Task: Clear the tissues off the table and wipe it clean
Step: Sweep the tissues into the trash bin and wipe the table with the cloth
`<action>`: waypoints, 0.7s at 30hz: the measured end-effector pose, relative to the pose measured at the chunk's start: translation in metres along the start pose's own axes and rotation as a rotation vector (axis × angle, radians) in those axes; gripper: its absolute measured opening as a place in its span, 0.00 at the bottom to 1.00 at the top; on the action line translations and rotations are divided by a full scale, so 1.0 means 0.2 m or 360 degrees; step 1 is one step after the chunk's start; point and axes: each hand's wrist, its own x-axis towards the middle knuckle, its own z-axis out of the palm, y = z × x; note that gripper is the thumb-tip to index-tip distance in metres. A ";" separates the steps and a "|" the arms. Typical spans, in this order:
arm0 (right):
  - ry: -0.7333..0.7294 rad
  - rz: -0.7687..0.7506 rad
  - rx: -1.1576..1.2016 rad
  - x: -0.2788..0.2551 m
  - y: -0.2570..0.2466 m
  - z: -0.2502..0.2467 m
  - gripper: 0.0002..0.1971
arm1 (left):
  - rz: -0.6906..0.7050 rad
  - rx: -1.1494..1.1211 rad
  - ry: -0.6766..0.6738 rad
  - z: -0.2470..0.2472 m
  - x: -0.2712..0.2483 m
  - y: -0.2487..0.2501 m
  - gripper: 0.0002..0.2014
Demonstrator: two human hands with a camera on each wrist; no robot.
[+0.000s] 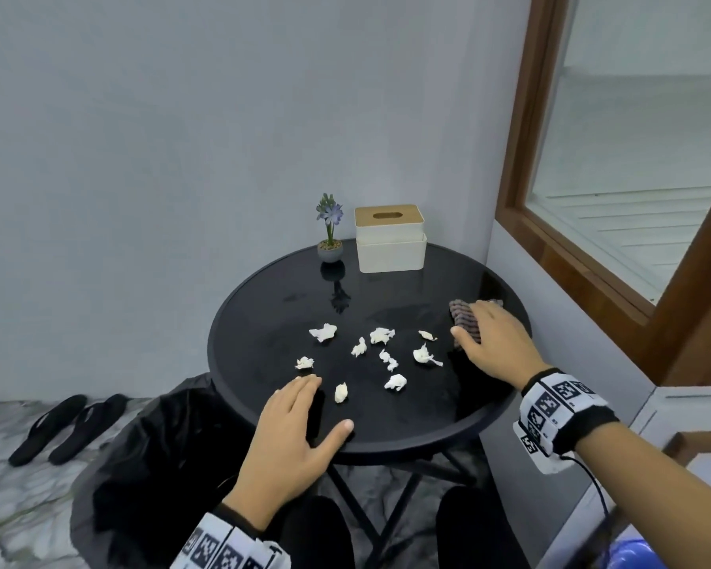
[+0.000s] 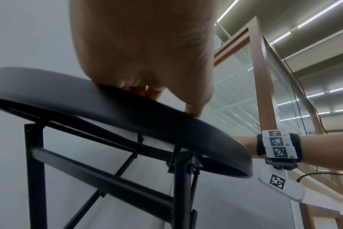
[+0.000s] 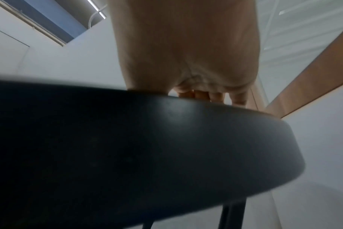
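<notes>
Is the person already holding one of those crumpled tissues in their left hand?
No, the left hand lies flat and empty on the table.

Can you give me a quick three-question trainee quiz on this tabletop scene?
1. True or false: the right hand rests on the striped cloth.
2. Which stands left of the tissue box? A) cup B) flower pot C) lamp
3. Fill in: the left hand lies flat on the ___, holding nothing.

Key: 1 true; 2 B; 3 table.
</notes>
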 end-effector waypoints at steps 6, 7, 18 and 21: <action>-0.0109 0.0127 -0.0065 0.06 0.02 0.04 0.27 | -0.0007 0.0289 0.0082 0.06 -0.04 -0.02 0.37; -0.0121 0.0134 -0.0092 0.08 0.02 0.05 0.28 | -0.0013 0.0307 0.0090 0.06 -0.04 -0.01 0.36; -0.0272 0.0016 0.0023 0.07 0.01 0.05 0.24 | -0.0027 0.0335 0.0139 0.09 -0.03 0.00 0.34; -0.0251 -0.0071 0.0077 -0.01 -0.05 0.05 0.24 | -0.0032 0.0360 0.0135 0.09 -0.03 0.01 0.34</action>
